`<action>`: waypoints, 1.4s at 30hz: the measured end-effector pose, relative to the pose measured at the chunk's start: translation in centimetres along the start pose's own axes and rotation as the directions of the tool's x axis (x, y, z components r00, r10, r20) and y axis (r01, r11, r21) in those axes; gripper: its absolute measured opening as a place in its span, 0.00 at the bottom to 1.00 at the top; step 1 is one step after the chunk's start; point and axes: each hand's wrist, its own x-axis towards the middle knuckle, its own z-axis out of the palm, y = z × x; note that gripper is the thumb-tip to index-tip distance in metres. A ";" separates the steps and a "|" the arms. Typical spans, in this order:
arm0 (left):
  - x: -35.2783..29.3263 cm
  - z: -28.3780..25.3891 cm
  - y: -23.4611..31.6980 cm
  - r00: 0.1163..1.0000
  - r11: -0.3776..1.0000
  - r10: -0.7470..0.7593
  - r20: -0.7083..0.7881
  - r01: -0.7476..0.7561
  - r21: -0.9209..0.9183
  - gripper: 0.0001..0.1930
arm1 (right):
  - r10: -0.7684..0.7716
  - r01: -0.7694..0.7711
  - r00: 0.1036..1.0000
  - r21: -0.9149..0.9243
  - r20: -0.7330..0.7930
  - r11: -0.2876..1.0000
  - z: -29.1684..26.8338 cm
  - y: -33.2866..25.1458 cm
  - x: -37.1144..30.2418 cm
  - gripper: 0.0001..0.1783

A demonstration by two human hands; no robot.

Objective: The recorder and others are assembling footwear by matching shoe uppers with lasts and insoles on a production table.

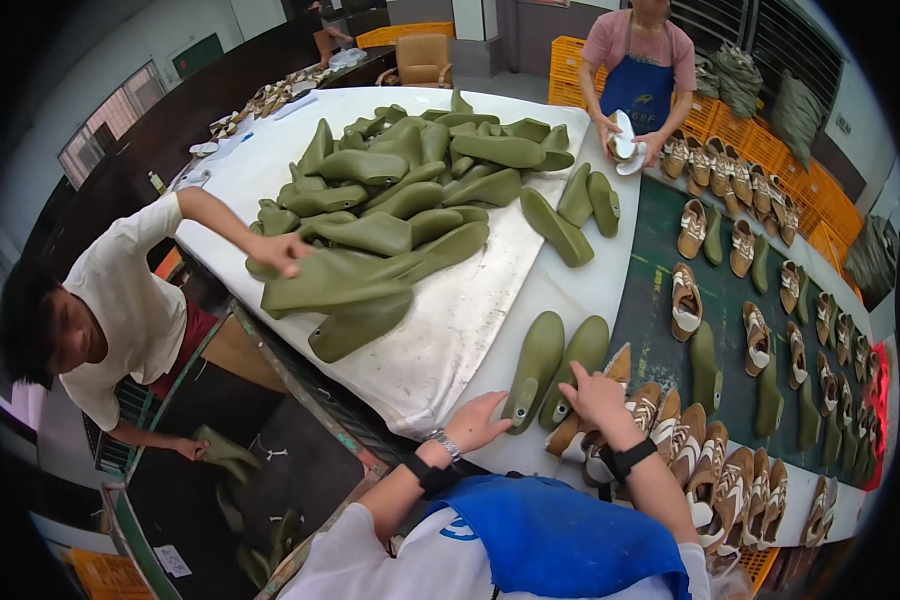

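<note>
Two green shoe lasts lie side by side on the white tabletop in front of me, soles up and toes pointing away. My left hand (pixel 477 421) is at the heel end of the left shoe last (pixel 535 362), fingers stretched towards its side. At the right shoe last (pixel 582 350), my right hand (pixel 600 398) has its fingers extended and spread along the near edge. Neither hand has its fingers wrapped round a last. Just right of my right hand stand brown-and-white shoes (pixel 646 404) in a row, partly hidden by my forearm.
A large pile of green lasts (pixel 400 180) covers the white table. At left, a co-worker (pixel 130 290) touches the pile and holds another last (pixel 228 450). Another person (pixel 642 70) holds white shoe pieces. Shoes and lasts line the green conveyor belt (pixel 650 290); orange crates (pixel 815 190) stand behind.
</note>
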 end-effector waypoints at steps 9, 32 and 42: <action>-3.3 -13.0 -5.2 0.753 0.971 -0.076 -0.653 0.205 0.123 0.17 | 0.082 -0.086 0.995 0.069 0.060 0.994 2.8 -0.5 3.6 0.28; 1.2 -6.1 4.1 0.948 0.937 0.319 -0.010 -0.317 -0.147 0.17 | 0.146 -0.131 0.978 0.109 -0.151 0.985 4.3 -2.3 3.4 0.21; 0.9 -9.2 1.1 0.923 0.965 0.252 -0.292 -0.216 0.151 0.19 | 0.153 -0.131 0.976 0.141 -0.153 0.981 3.8 -2.5 3.1 0.17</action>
